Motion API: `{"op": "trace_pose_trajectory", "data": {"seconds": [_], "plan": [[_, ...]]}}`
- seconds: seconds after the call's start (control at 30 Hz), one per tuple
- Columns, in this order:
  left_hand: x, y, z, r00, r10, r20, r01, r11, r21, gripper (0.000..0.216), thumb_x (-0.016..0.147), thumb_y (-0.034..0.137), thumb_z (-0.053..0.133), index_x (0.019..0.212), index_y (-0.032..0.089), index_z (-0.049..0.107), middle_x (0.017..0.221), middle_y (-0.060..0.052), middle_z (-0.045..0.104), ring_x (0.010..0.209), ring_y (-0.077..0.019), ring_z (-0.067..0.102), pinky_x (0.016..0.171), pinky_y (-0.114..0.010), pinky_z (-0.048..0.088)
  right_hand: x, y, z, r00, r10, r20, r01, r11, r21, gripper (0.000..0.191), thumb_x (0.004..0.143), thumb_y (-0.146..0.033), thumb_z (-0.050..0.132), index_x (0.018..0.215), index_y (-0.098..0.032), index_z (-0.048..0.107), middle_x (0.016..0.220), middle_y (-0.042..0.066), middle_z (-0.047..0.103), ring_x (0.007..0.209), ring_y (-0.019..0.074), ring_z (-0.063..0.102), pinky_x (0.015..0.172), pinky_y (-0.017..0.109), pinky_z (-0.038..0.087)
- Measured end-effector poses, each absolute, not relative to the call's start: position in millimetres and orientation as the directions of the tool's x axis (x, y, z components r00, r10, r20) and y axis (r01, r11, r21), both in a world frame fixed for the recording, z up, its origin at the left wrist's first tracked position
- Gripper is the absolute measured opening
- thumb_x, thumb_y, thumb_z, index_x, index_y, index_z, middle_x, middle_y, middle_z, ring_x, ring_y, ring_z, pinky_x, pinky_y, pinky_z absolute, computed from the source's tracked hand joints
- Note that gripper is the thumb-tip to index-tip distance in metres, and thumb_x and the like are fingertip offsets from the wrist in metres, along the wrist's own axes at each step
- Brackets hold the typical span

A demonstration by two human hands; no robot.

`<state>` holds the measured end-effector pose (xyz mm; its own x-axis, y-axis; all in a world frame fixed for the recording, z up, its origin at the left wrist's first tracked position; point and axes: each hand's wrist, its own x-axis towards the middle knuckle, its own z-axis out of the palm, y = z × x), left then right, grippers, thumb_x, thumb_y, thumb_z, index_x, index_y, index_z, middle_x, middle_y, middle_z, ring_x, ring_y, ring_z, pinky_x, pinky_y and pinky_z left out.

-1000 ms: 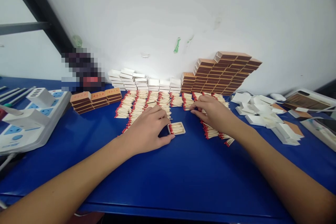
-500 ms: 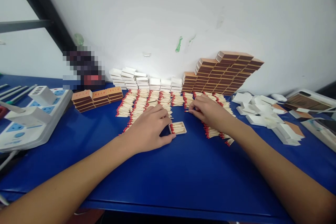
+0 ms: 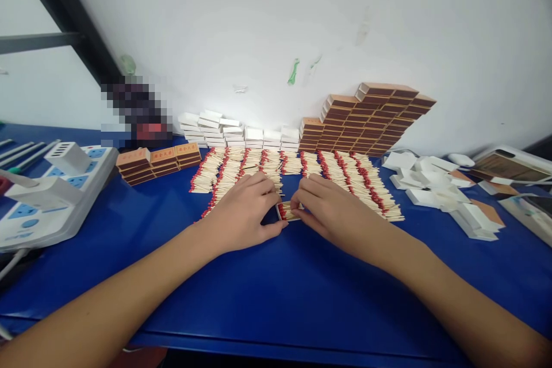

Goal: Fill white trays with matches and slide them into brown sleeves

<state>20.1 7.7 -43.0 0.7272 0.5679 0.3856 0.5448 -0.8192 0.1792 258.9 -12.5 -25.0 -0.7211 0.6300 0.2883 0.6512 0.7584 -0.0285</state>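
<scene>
A small white matchbox tray with red-tipped matches in it lies on the blue table. My left hand is curled against the tray's left end, thumb and fingers holding it. My right hand covers the tray's right half, fingers pinched together over it; what they hold is hidden. Rows of loose matches lie just behind both hands.
White inner trays and brown matchbox sleeves are stacked along the wall. Three brown box stacks stand at the left, beside a power strip. Loose white trays lie scattered at the right.
My right hand has come left and nearer from the match rows onto the tray, uncovering the rows. My left hand has stayed at the tray.
</scene>
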Motion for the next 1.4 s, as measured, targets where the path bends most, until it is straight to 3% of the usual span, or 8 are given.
{"op": "trace_pose_trajectory", "data": {"seconds": [0.1, 0.23, 0.4, 0.6, 0.83, 1.0, 1.2, 1.4], "plan": [[20, 8, -43, 0.731, 0.570, 0.375, 0.549, -0.818, 0.174, 0.026, 0.098, 0.041, 0.076, 0.098, 0.015, 0.074, 0.102, -0.009, 0.071, 0.105, -0.0300, 0.064, 0.094, -0.049, 0.055, 257, -15, -28, -0.729, 0.620, 0.291, 0.646, 0.763, -0.007, 0.017, 0.107, -0.016, 0.056, 0.092, -0.021, 0.064, 0.094, 0.011, 0.068, 0.087, 0.0265, 0.061, 0.078, 0.041, 0.050], [20, 8, -43, 0.731, 0.572, 0.371, 0.548, -0.817, 0.180, 0.027, 0.099, 0.040, 0.075, 0.103, 0.014, 0.076, 0.103, -0.009, 0.070, 0.107, -0.0302, 0.063, 0.096, -0.049, 0.055, 266, -10, -27, -0.699, 0.647, 0.304, 0.642, 0.755, -0.132, 0.015, 0.108, -0.018, 0.056, 0.097, -0.022, 0.066, 0.096, 0.009, 0.069, 0.091, 0.0251, 0.064, 0.079, 0.038, 0.051], [19, 7, -44, 0.729, 0.580, 0.364, 0.548, -0.813, 0.197, 0.028, 0.099, 0.041, 0.076, 0.107, 0.015, 0.077, 0.103, -0.009, 0.071, 0.109, -0.0302, 0.063, 0.099, -0.049, 0.055, 296, 19, -32, -0.493, 0.774, 0.398, 0.797, 0.585, -0.150, 0.015, 0.106, -0.026, 0.059, 0.095, -0.022, 0.069, 0.092, 0.009, 0.070, 0.090, 0.0270, 0.065, 0.078, 0.040, 0.048], [19, 8, -45, 0.732, 0.581, 0.355, 0.549, -0.812, 0.197, 0.028, 0.099, 0.041, 0.076, 0.108, 0.014, 0.077, 0.106, -0.009, 0.072, 0.110, -0.0305, 0.063, 0.101, -0.049, 0.054, 304, 46, -48, -0.337, 0.882, 0.331, 0.892, 0.411, -0.188, 0.028, 0.099, -0.041, 0.068, 0.078, -0.023, 0.066, 0.081, 0.007, 0.070, 0.085, 0.0275, 0.062, 0.080, 0.042, 0.046], [19, 7, -44, 0.733, 0.578, 0.360, 0.546, -0.815, 0.195, 0.027, 0.099, 0.041, 0.076, 0.107, 0.015, 0.077, 0.105, -0.009, 0.072, 0.111, -0.0301, 0.063, 0.101, -0.048, 0.054, 303, 49, -49, -0.387, 0.879, 0.278, 0.867, 0.450, -0.217, 0.029, 0.102, -0.032, 0.061, 0.074, -0.024, 0.056, 0.079, 0.007, 0.065, 0.082, 0.0258, 0.059, 0.074, 0.038, 0.041], [20, 7, -43, 0.735, 0.578, 0.355, 0.546, -0.815, 0.196, 0.029, 0.098, 0.041, 0.077, 0.107, 0.014, 0.077, 0.103, -0.009, 0.072, 0.109, -0.0300, 0.064, 0.100, -0.048, 0.055, 317, 54, -48, -0.508, 0.825, 0.250, 0.807, 0.557, -0.197, 0.019, 0.104, -0.027, 0.060, 0.085, -0.022, 0.062, 0.092, 0.010, 0.066, 0.090, 0.0273, 0.060, 0.080, 0.039, 0.045], [20, 7, -43, 0.734, 0.579, 0.355, 0.551, -0.813, 0.188, 0.028, 0.098, 0.041, 0.078, 0.107, 0.014, 0.077, 0.104, -0.009, 0.072, 0.111, -0.0305, 0.064, 0.100, -0.048, 0.055, 318, 57, -49, -0.519, 0.815, 0.257, 0.815, 0.563, -0.140, 0.014, 0.104, -0.023, 0.059, 0.093, -0.022, 0.067, 0.098, 0.012, 0.068, 0.094, 0.0289, 0.060, 0.082, 0.040, 0.045], [19, 8, -44, 0.736, 0.573, 0.359, 0.544, -0.817, 0.191, 0.029, 0.099, 0.042, 0.077, 0.107, 0.014, 0.077, 0.103, -0.009, 0.072, 0.110, -0.0301, 0.063, 0.100, -0.049, 0.055, 315, 60, -49, -0.557, 0.787, 0.267, 0.786, 0.603, -0.137, 0.020, 0.107, -0.024, 0.054, 0.091, -0.023, 0.066, 0.092, 0.011, 0.067, 0.094, 0.0285, 0.060, 0.081, 0.039, 0.044]]}}
